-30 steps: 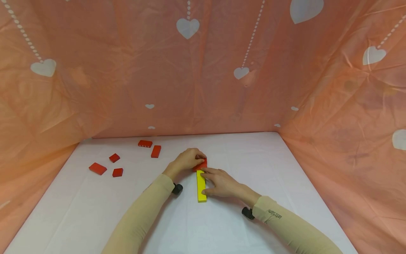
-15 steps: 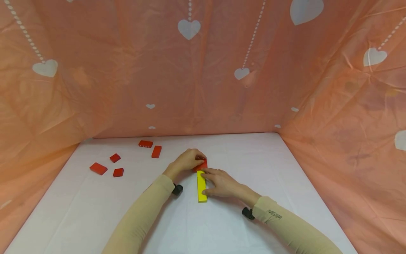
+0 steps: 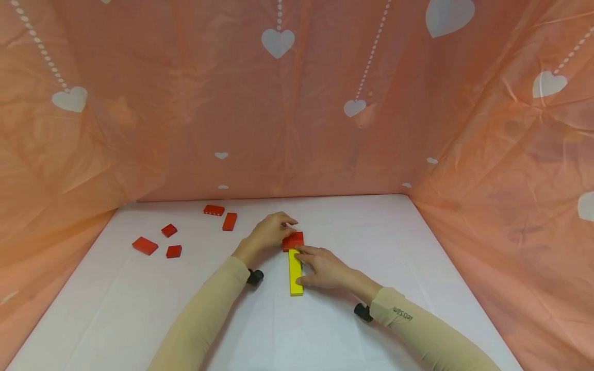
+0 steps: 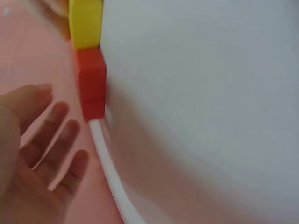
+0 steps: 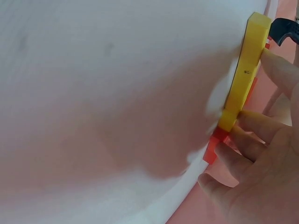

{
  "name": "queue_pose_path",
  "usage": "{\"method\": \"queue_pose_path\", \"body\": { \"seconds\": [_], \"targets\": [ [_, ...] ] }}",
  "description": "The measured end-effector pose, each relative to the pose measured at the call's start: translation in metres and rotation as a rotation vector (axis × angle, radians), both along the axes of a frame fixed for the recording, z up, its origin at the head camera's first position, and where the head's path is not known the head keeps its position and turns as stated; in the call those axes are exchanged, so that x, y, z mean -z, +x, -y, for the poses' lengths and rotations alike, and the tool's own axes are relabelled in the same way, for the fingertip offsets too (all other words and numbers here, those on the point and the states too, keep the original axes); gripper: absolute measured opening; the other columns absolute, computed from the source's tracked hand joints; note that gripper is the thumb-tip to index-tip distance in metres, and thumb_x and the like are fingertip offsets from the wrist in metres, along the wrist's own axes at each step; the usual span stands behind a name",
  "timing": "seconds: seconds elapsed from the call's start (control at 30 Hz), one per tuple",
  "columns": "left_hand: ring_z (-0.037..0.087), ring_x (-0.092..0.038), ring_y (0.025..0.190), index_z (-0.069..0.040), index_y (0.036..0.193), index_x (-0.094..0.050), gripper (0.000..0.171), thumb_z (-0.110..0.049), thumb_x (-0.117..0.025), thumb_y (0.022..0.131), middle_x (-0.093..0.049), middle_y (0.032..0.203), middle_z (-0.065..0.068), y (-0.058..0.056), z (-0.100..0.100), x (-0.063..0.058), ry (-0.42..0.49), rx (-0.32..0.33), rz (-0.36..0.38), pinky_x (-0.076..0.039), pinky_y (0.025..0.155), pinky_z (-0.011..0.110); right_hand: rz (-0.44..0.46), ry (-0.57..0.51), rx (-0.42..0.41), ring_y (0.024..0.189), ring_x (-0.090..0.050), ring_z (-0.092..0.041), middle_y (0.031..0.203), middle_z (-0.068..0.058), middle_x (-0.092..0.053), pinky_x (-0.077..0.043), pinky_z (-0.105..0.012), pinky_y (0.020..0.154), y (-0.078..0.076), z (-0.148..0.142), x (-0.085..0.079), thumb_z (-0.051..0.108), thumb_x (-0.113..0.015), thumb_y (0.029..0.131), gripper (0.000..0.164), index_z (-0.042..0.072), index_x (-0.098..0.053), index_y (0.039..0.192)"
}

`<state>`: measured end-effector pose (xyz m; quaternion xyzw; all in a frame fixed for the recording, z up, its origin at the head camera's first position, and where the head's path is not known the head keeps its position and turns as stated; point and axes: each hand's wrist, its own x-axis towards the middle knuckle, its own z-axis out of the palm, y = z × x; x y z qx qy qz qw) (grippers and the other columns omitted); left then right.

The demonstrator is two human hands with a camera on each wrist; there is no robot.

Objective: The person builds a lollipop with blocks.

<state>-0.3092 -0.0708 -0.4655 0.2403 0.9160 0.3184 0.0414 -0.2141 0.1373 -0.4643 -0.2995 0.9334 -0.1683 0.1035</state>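
Note:
In the head view a long yellow block (image 3: 295,281) lies lengthwise on the white table. At its far end is a group of red blocks (image 3: 297,238), end to end with it. My left hand (image 3: 267,232) hovers at the left of the red blocks. Its fingers are spread and hold nothing, apart from the red block (image 4: 92,77) in the left wrist view. Along the right side of the yellow block, my right hand (image 3: 325,268) touches with fingertips and thumb. The right wrist view has these fingers along one side of the yellow block (image 5: 246,70) and the red end (image 5: 212,147).
Several red blocks lie scattered at the back left, among them a dotted one (image 3: 214,210), an oblong one (image 3: 229,222), a flat one (image 3: 145,246) and a small one (image 3: 174,251). Pink-orange cloth walls (image 3: 297,129) with white hearts enclose the table (image 3: 371,237).
My left hand has let go of the red blocks and drawn slightly back to the left, its fingers lifting. The right hand stays at the yellow block. The blocks keep their places.

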Motion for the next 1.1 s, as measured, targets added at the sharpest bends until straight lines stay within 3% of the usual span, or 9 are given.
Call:
{"method": "queue_pose_path", "body": {
  "seconds": [0.23, 0.47, 0.7, 0.87, 1.1],
  "targets": [
    [0.033, -0.057, 0.13, -0.011, 0.135, -0.069, 0.033, -0.018, -0.065, 0.104, -0.059, 0.143, 0.009, 0.0, 0.037, -0.007, 0.129, -0.082, -0.042, -0.048, 0.11, 0.053, -0.005, 0.017, 0.017, 0.149, -0.041, -0.032, 0.164, -0.007, -0.041, -0.034, -0.054, 0.121, 0.0, 0.0, 0.0, 0.044, -0.074, 0.094, 0.07, 0.011, -0.054, 0.152],
    [0.039, -0.052, 0.138, -0.004, 0.136, -0.068, 0.035, -0.012, -0.067, 0.102, -0.058, 0.146, 0.015, -0.005, 0.087, -0.009, 0.139, -0.121, -0.126, -0.042, 0.114, 0.058, 0.011, 0.0, 0.023, 0.149, -0.04, -0.033, 0.164, -0.007, -0.04, -0.033, -0.055, 0.121, 0.001, 0.001, 0.0, 0.042, -0.075, 0.094, 0.07, 0.011, -0.053, 0.153],
    [0.043, -0.041, 0.144, -0.002, 0.142, -0.061, 0.044, -0.014, -0.068, 0.101, -0.051, 0.152, 0.021, -0.003, 0.13, -0.004, 0.052, -0.141, -0.132, -0.038, 0.116, 0.061, 0.011, -0.006, 0.022, 0.149, -0.04, -0.032, 0.164, -0.007, -0.041, -0.033, -0.055, 0.121, 0.002, 0.001, 0.002, 0.043, -0.076, 0.094, 0.071, 0.011, -0.053, 0.153],
    [0.048, -0.039, 0.142, 0.006, 0.142, -0.059, 0.051, -0.011, -0.074, 0.096, -0.05, 0.151, 0.027, -0.004, 0.148, 0.0, -0.043, -0.104, -0.191, -0.034, 0.116, 0.066, 0.007, -0.001, 0.019, 0.149, -0.04, -0.032, 0.164, -0.007, -0.041, -0.033, -0.055, 0.121, 0.002, 0.0, 0.004, 0.043, -0.076, 0.094, 0.071, 0.011, -0.054, 0.152],
    [0.05, -0.035, 0.144, 0.004, 0.149, -0.052, 0.06, -0.012, -0.074, 0.095, -0.045, 0.157, 0.025, -0.007, 0.158, -0.002, -0.15, -0.054, -0.097, -0.033, 0.115, 0.068, 0.0, -0.009, 0.016, 0.149, -0.04, -0.031, 0.164, -0.008, -0.041, -0.033, -0.055, 0.121, 0.003, 0.0, 0.004, 0.042, -0.076, 0.094, 0.07, 0.01, -0.054, 0.152]
  ]
}}
